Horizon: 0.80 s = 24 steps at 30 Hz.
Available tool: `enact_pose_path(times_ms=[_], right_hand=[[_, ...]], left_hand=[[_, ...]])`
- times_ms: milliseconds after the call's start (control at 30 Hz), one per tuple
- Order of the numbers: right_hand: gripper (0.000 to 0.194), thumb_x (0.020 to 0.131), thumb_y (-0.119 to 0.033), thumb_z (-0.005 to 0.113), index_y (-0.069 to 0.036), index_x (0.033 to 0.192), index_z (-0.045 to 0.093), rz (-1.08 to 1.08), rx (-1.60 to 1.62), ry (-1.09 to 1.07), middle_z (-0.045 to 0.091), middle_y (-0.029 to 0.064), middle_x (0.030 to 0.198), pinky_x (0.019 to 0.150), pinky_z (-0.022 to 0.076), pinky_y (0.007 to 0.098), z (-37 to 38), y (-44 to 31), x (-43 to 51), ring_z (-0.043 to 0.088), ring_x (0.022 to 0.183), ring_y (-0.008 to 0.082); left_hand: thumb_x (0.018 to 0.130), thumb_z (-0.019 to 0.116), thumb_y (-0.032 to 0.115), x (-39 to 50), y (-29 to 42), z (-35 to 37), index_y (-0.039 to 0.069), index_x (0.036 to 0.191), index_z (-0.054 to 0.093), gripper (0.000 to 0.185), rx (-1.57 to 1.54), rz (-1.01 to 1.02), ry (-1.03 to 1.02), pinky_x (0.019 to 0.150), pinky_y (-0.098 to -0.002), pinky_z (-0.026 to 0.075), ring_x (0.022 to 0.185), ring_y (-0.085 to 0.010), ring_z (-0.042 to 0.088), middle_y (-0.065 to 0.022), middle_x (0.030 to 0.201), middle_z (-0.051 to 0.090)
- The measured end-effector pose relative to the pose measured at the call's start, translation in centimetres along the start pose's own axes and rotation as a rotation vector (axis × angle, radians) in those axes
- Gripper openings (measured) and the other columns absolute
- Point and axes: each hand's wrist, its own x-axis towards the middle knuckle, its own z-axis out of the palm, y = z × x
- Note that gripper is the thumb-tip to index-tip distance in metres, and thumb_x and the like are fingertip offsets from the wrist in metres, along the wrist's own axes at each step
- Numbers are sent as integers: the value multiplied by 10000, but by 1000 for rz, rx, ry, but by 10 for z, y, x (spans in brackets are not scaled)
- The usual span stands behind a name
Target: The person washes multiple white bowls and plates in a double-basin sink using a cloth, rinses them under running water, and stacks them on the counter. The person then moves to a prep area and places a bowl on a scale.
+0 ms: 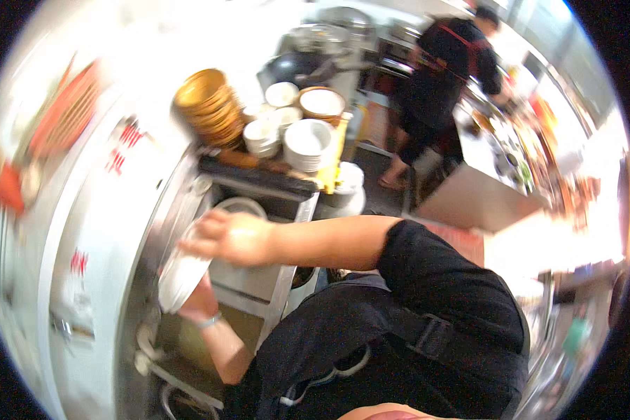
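Note:
In the head view, a blurred white dish or small stack of white dishes [181, 275] is tilted above a metal sink [281, 304]. My left hand [202, 299], with a band at its wrist, supports the dishes from the lower side. Against their upper end is my right hand [236, 236], fingers bent over the edge. The dishes hide part of the left hand's fingers. Below my right hand, a round rim [247, 205] shows in the far basin. Brownish water [241, 320] appears to fill the nearer one.
Past the basin stand stacked yellow-brown bowls [207, 107] and white bowls [308, 142]. An orange-red basket [68, 115] hangs on the left wall. Another person [436, 79] in dark clothes stands at a counter [485, 149] laden with items.

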Motion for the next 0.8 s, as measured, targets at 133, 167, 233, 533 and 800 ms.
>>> enact_pose_path(times_ms=[133,167,233,533,800], right_hand=[[443,831,-182,541,-138,1268,483,32,-46,21,550,140,978,649,535,391,-10,2,-18,581,914,343],[345,831,-187,542,-110,1165,501,79,-28,95,553,154,957,625,530,411,-13,2,-27,595,859,352],[240,848,-176,525,-62,1057,489,212,58,95,567,183,912,627,523,452,-20,13,-46,612,795,384],[206,893,-143,474,25,1007,506,1353,760,-69,612,205,766,536,534,409,-70,44,-233,665,665,306],[283,893,-138,487,103,1034,533,1761,481,324,655,240,828,559,551,412,-197,38,-484,682,692,306]], left_hand=[[1007,388,406,8,-8,29,83,1468,265,576,1219,265,-98,1086,-387,373,1315,-294,413,-171,1489,329],[1005,386,427,6,-9,40,83,1464,275,585,1244,245,-88,1068,-382,388,1304,-289,424,-172,1466,360],[1002,399,442,-5,-9,61,86,1458,294,588,753,68,83,1032,-380,415,1286,-278,441,-175,1420,417],[1018,422,284,-3,-72,11,23,1226,475,337,1087,-514,-4,443,-290,427,516,-169,544,-124,749,606],[762,701,284,-7,-287,-5,99,943,633,267,2276,-246,-779,735,-498,453,821,-432,559,-230,932,592]])
